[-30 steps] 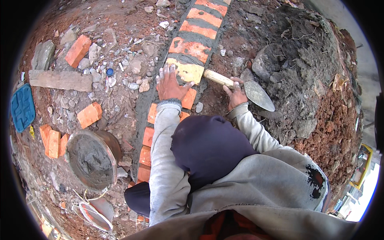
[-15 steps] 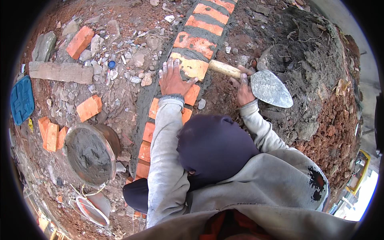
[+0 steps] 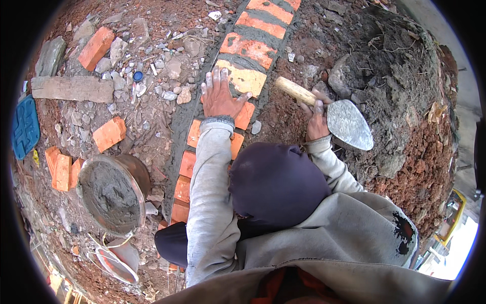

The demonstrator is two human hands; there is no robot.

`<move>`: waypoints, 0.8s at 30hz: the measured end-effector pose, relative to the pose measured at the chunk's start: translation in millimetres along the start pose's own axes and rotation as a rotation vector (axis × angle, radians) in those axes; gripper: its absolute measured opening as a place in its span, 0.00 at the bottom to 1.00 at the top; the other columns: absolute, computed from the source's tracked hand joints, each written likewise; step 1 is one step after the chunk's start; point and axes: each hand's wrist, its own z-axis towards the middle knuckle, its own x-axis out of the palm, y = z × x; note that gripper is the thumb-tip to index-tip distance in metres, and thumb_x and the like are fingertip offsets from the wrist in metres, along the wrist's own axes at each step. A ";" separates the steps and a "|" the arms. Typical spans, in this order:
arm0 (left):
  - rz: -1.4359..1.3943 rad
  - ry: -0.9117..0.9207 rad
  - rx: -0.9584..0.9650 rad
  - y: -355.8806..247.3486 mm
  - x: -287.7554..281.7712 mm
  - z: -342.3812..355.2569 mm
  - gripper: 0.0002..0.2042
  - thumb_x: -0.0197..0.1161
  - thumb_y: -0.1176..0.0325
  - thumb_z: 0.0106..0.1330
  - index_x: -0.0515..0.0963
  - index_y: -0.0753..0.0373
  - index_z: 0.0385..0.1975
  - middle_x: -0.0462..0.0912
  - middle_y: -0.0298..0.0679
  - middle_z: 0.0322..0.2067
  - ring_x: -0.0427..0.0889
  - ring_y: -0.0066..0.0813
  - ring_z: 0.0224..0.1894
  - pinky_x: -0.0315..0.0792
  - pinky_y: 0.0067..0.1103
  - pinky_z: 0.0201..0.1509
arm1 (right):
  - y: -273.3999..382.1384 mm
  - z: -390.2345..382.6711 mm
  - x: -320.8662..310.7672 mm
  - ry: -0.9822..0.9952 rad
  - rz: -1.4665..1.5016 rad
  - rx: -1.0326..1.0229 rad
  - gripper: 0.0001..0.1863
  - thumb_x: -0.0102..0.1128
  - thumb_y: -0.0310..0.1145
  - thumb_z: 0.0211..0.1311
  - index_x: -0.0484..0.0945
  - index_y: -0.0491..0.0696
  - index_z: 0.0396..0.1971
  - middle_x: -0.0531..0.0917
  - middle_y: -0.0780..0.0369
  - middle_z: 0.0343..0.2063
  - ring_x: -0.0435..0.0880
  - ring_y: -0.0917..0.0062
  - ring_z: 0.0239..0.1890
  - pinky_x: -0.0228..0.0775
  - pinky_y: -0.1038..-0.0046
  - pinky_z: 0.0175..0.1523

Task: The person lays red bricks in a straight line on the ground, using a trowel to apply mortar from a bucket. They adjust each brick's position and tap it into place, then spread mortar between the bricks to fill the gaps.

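My left hand (image 3: 221, 96) lies flat with its fingers spread over the left end of a mortar-smeared brick (image 3: 246, 79), thumb toward the near side. That brick sits in a curving course of orange bricks (image 3: 248, 49) with grey mortar between them. To the right of the course, my right hand (image 3: 317, 120) is closed around a trowel (image 3: 350, 124). Its pale wooden handle points up and left toward the brick, with a gap between them. The trowel's grey, mortar-coated blade sticks out to the right of my hand.
At left stand a bucket of wet mortar (image 3: 112, 196) and a second bucket (image 3: 117, 261). Loose bricks (image 3: 110, 134), a wooden plank (image 3: 73, 89) and a blue plastic piece (image 3: 25, 127) lie on the rubble. A mound of dark soil (image 3: 390, 71) rises at right.
My right hand has moved a little to the right with the trowel, and the handle's end has come away from the brick's edge. My left hand stays on the brick.
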 end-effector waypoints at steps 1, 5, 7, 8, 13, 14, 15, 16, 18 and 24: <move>0.018 -0.009 0.001 0.7 1.7 1.1 0.48 0.62 0.37 0.52 0.52 0.59 0.68 0.48 0.43 0.70 0.43 0.44 0.72 0.40 0.38 0.74 | -3.8 -3.1 -5.3 -0.091 0.016 0.037 0.12 0.42 0.32 0.72 0.67 0.43 0.50 0.72 0.57 0.50 0.74 0.70 0.51 0.79 0.71 0.49; 0.027 0.027 -0.028 -5.8 -2.0 7.4 0.49 0.62 0.36 0.52 0.51 0.58 0.69 0.48 0.42 0.70 0.42 0.43 0.73 0.39 0.37 0.74 | -35.0 -6.3 15.5 -0.101 0.217 0.211 0.09 0.43 0.29 0.71 0.67 0.46 0.47 0.72 0.57 0.48 0.75 0.71 0.49 0.82 0.71 0.47; 0.022 0.047 -0.034 -10.9 -5.1 6.0 0.49 0.62 0.36 0.52 0.51 0.58 0.69 0.47 0.42 0.70 0.42 0.43 0.73 0.39 0.37 0.74 | -26.3 -5.2 1.2 -0.109 0.203 0.247 0.08 0.43 0.28 0.71 0.67 0.45 0.47 0.72 0.57 0.48 0.75 0.71 0.49 0.82 0.70 0.46; 0.024 0.059 -0.041 -10.7 -6.8 4.5 0.49 0.62 0.36 0.51 0.51 0.58 0.69 0.47 0.42 0.70 0.42 0.42 0.73 0.39 0.37 0.74 | -22.6 -3.3 1.5 -0.118 0.216 0.194 0.09 0.43 0.28 0.71 0.66 0.44 0.47 0.72 0.56 0.48 0.75 0.71 0.49 0.82 0.69 0.46; 0.043 0.037 -0.046 -4.6 -3.6 3.9 0.50 0.62 0.35 0.51 0.51 0.57 0.69 0.48 0.41 0.70 0.42 0.41 0.73 0.39 0.37 0.74 | -18.7 6.0 13.4 -0.056 0.178 0.170 0.10 0.41 0.30 0.72 0.65 0.45 0.48 0.72 0.56 0.49 0.75 0.70 0.51 0.81 0.68 0.47; 0.046 0.046 -0.047 -3.7 -3.4 2.8 0.50 0.63 0.35 0.51 0.51 0.57 0.69 0.48 0.40 0.70 0.42 0.41 0.73 0.39 0.37 0.74 | -16.6 7.1 11.2 -0.078 0.193 0.167 0.09 0.42 0.29 0.72 0.66 0.46 0.48 0.72 0.56 0.50 0.75 0.69 0.51 0.81 0.67 0.49; 0.045 0.048 -0.048 -3.2 -3.5 1.7 0.50 0.62 0.35 0.51 0.51 0.57 0.69 0.48 0.40 0.70 0.42 0.41 0.73 0.38 0.37 0.74 | -16.5 7.1 10.8 -0.101 0.209 0.164 0.09 0.42 0.29 0.72 0.66 0.46 0.48 0.72 0.57 0.50 0.75 0.68 0.52 0.80 0.66 0.50; 0.042 0.047 -0.045 -5.1 -3.9 2.5 0.50 0.62 0.35 0.51 0.51 0.57 0.69 0.48 0.40 0.70 0.42 0.41 0.73 0.38 0.37 0.74 | -17.1 7.7 12.3 -0.058 0.155 0.115 0.09 0.42 0.29 0.72 0.66 0.46 0.48 0.72 0.56 0.51 0.74 0.68 0.53 0.80 0.66 0.51; 0.039 0.042 -0.043 -6.4 -3.8 3.5 0.50 0.62 0.35 0.51 0.51 0.57 0.69 0.48 0.40 0.70 0.42 0.41 0.73 0.38 0.37 0.74 | -21.6 7.9 19.6 0.027 0.047 0.019 0.10 0.41 0.30 0.72 0.67 0.46 0.48 0.71 0.55 0.53 0.74 0.67 0.55 0.79 0.66 0.51; 0.040 0.038 -0.036 -10.1 -1.7 3.9 0.50 0.63 0.35 0.50 0.51 0.57 0.69 0.48 0.40 0.70 0.42 0.41 0.73 0.39 0.38 0.74 | -28.5 17.2 21.7 0.213 -0.409 -0.449 0.10 0.45 0.24 0.69 0.73 0.44 0.46 0.78 0.58 0.44 0.74 0.73 0.53 0.73 0.70 0.52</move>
